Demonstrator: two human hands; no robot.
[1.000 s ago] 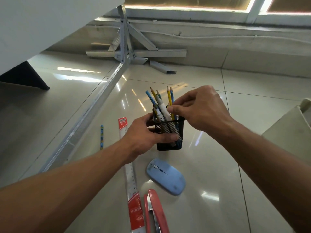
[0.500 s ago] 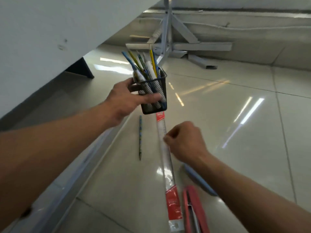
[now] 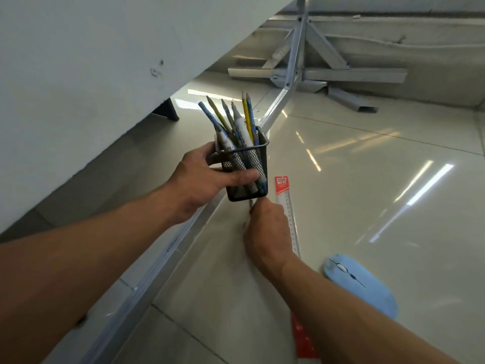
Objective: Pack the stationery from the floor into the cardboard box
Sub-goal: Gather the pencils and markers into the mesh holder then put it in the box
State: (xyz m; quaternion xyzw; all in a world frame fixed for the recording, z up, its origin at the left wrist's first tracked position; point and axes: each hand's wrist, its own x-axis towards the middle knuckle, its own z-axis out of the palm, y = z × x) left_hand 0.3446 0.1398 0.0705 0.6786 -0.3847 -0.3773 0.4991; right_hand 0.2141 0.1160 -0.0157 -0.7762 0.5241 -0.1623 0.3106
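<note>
Head view: the left hand [image 3: 202, 185] clasps a square black wire-mesh holder [image 3: 246, 164] of pencils [image 3: 236, 122] above the glossy tiles [image 3: 367, 193]. The right hand [image 3: 267, 229] curls over a thin pencil [image 3: 251, 203] beside the clear ruler [image 3: 286, 203]; its grasp is hidden.

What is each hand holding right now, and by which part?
The left hand holds the mesh pen holder by its side walls, thumb across the front. The right hand is down on a loose pencil beside the ruler; its grip is hidden.
</note>
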